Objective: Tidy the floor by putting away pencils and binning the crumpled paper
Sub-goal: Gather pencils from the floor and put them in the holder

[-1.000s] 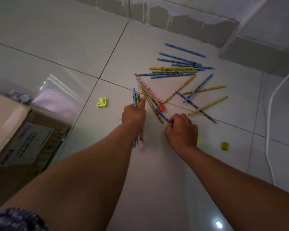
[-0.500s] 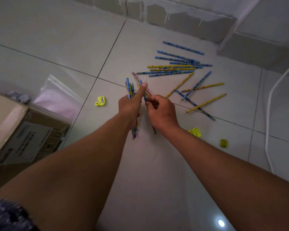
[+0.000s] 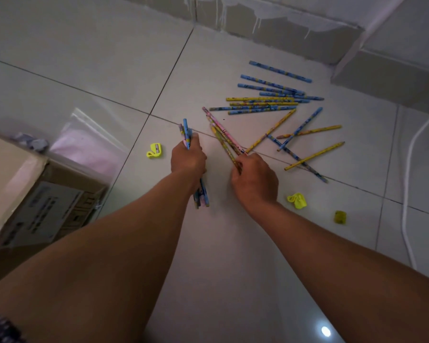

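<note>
Since half a second ago, the right hand (image 3: 254,180) has reached back toward 1 o'clock and pinches crossed pencils (image 3: 223,138) on the floor (image 3: 233,243). Left hand (image 3: 188,159) clenches a blue-and-pink pencil bundle (image 3: 186,134). Loose pencils (image 3: 270,100) lie at 1 o'clock; three sharpeners (image 3: 154,150) around.

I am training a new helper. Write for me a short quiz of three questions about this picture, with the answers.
1. True or false: the left hand holds a bundle of pencils.
2. What is the right hand picking up? A) a sharpener B) pencils from the floor C) the cable
3. Fill in: the cardboard box lies at the picture's ____ edge.

Key: 1 true; 2 B, its fingers close on the pink and yellow pencils; 3 left.
</note>
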`<state>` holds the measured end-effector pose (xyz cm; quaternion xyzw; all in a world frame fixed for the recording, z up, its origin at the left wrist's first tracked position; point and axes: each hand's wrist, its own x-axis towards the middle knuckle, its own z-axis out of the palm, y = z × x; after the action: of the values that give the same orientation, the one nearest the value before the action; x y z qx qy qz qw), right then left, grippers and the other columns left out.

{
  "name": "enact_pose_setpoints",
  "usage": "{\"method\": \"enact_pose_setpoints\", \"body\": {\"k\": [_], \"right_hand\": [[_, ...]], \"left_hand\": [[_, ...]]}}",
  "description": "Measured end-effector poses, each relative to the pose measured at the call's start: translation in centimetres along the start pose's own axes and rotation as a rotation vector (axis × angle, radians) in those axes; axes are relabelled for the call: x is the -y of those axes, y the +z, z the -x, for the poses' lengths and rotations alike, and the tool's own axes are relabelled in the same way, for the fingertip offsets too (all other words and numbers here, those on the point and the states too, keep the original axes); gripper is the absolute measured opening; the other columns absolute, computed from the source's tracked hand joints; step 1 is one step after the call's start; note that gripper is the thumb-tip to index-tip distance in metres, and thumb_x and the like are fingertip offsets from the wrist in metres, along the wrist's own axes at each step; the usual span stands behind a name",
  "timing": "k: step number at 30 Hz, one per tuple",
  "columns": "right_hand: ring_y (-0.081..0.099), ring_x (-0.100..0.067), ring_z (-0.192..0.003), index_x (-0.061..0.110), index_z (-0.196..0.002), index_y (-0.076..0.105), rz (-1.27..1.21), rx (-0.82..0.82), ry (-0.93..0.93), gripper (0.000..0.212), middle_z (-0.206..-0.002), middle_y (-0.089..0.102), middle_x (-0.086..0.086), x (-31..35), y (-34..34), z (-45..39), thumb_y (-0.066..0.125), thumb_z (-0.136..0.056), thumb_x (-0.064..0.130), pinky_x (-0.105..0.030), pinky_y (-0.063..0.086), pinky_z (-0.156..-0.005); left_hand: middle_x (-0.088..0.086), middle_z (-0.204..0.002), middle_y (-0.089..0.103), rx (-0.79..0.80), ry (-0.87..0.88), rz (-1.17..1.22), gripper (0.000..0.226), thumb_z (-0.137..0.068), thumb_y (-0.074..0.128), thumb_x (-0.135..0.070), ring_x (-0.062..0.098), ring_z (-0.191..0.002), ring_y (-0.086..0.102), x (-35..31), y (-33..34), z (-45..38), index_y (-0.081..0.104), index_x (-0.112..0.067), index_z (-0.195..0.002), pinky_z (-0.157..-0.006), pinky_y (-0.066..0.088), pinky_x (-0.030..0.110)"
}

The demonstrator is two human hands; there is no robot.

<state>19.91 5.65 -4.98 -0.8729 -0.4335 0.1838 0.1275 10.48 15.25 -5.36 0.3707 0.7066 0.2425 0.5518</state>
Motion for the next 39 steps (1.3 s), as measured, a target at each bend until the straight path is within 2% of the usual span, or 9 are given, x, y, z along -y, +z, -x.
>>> {"method": "enact_pose_setpoints", "body": {"k": [3,9,13,17,22,26,29,34,39], "right_hand": [[0.059,-0.031,-0.104,0.021,-0.114,0.065,0.088,-0.016,-0.032,0.024,-0.119,0.058,-0.003,0.1,0.9,0.3,0.051,-0.094,0.021,-0.040,0.045,-0.084],[0.060,-0.031,-0.104,0.019,-0.111,0.061,0.085,-0.021,0.025,0.024,-0.113,0.063,-0.006,0.3,1.5,1.0,0.049,-0.091,0.012,-0.038,0.042,-0.083],[0.064,-0.026,-0.097,0.020,-0.101,0.069,-0.282,-0.002,0.028,0.018,-0.102,0.070,-0.002,1.7,1.6,1.1,0.059,-0.086,0.018,-0.034,0.050,-0.081],[0.068,-0.019,-0.087,0.021,-0.096,0.075,-0.562,-0.004,0.003,0.019,-0.090,0.074,0.004,3.7,1.6,1.2,0.063,-0.081,0.017,-0.038,0.055,-0.081],[0.067,-0.007,-0.078,0.016,-0.098,0.076,-0.695,-0.004,-0.017,0.019,-0.089,0.075,0.004,4.9,1.2,0.5,0.066,-0.082,0.012,-0.031,0.057,-0.081],[0.067,-0.009,-0.081,0.020,-0.101,0.075,-0.633,-0.102,0.003,0.020,-0.091,0.073,0.004,4.5,1.2,-0.7,0.064,-0.083,0.019,-0.032,0.057,-0.080],[0.063,-0.022,-0.098,0.021,-0.110,0.071,-0.366,-0.163,-0.025,0.027,-0.105,0.067,-0.001,3.6,1.2,-2.2,0.058,-0.086,0.023,-0.039,0.052,-0.084],[0.053,-0.030,-0.111,0.021,-0.125,0.063,-0.031,-0.111,-0.024,0.035,-0.118,0.060,-0.005,3.0,1.2,-3.9,0.050,-0.092,0.022,-0.042,0.041,-0.090],[0.051,-0.029,-0.115,0.022,-0.126,0.060,0.061,-0.065,0.049,0.034,-0.121,0.056,-0.005,2.9,1.7,-4.2,0.048,-0.095,0.019,-0.043,0.038,-0.092]], "left_hand": [[0.004,-0.063,0.053,0.004,-0.023,0.046,0.039,-0.104,0.046,-0.042,0.017,-0.049,0.049,0.4,-0.2,-0.2,0.054,-0.013,-0.079,-0.051,0.046,0.027],[0.001,-0.077,0.064,0.005,0.035,-0.120,0.033,-0.088,0.065,-0.053,0.027,-0.074,0.059,0.8,-0.4,-0.5,0.071,-0.021,-0.087,-0.078,0.054,0.037],[0.002,-0.064,0.053,0.021,-0.011,-0.096,0.048,-0.071,0.081,-0.059,0.021,-0.059,0.049,-0.3,-0.5,0.2,0.054,-0.020,-0.066,-0.063,0.045,0.031],[0.000,-0.067,0.054,0.024,-0.038,-0.076,0.055,-0.062,0.085,-0.063,0.017,-0.058,0.047,-1.9,-0.7,-0.1,0.059,-0.017,-0.078,-0.063,0.044,0.028],[0.001,-0.072,0.060,0.009,0.000,-0.059,0.044,-0.075,0.079,-0.056,0.019,-0.060,0.051,-2.6,-0.7,-1.5,0.069,-0.014,-0.087,-0.065,0.043,0.028],[0.004,-0.073,0.063,-0.034,-0.010,-0.044,0.043,-0.081,0.071,-0.059,0.022,-0.061,0.052,-2.6,-0.7,-2.1,0.066,-0.017,-0.078,-0.063,0.043,0.029],[0.004,-0.070,0.056,-0.029,-0.025,-0.068,0.047,-0.082,0.067,-0.064,0.022,-0.061,0.049,-2.7,-0.8,-2.2,0.060,-0.018,-0.076,-0.064,0.043,0.030],[0.003,-0.073,0.056,0.010,-0.061,-0.027,0.048,-0.088,0.062,-0.061,0.018,-0.062,0.054,-2.7,-0.6,-2.1,0.063,-0.013,-0.089,-0.067,0.053,0.032],[0.002,-0.066,0.059,0.036,-0.003,-0.042,0.040,-0.091,0.064,-0.053,0.017,-0.052,0.051,-1.8,-0.6,-2.5,0.065,-0.015,-0.076,-0.056,0.049,0.028]]}}
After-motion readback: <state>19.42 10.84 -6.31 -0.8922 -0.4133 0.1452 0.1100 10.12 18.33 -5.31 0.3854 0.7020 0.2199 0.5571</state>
